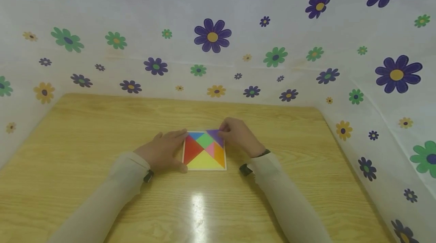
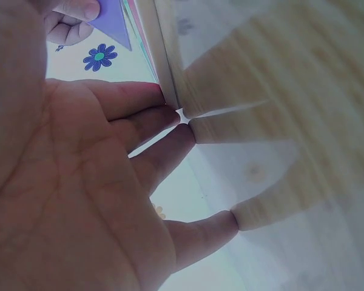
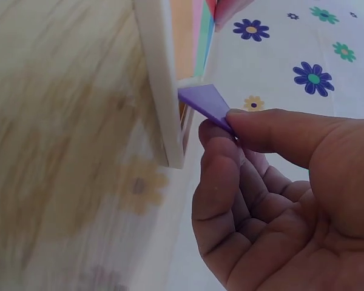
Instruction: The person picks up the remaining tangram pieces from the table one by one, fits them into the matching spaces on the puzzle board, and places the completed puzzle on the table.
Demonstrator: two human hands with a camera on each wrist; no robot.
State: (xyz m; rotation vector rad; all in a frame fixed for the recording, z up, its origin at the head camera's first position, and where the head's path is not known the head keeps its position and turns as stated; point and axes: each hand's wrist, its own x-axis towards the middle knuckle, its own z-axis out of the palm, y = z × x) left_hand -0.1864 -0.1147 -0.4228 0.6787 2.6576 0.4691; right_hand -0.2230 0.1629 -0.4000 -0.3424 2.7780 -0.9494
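Note:
A square tangram puzzle in a white-rimmed tray (image 1: 204,169) lies on the table. My left hand (image 1: 161,151) frames its left side, fingers extended at the far left corner and thumb near the close left corner. Between the thumb and fingers of my right hand (image 1: 240,136) is a purple triangle piece (image 3: 206,103), pinched by its corner. In the right wrist view the piece is tilted, partly raised at the tray's far right corner. Inside the tray sit a red triangle (image 1: 191,150), a yellow triangle (image 1: 206,161), a green square (image 1: 205,140), and blue, pink and orange pieces.
The wooden table (image 1: 85,133) surrounds the tray, with a bright light reflection (image 1: 198,212) toward the front. A white, flower-printed cloth (image 1: 238,50) rises behind the table and along both sides.

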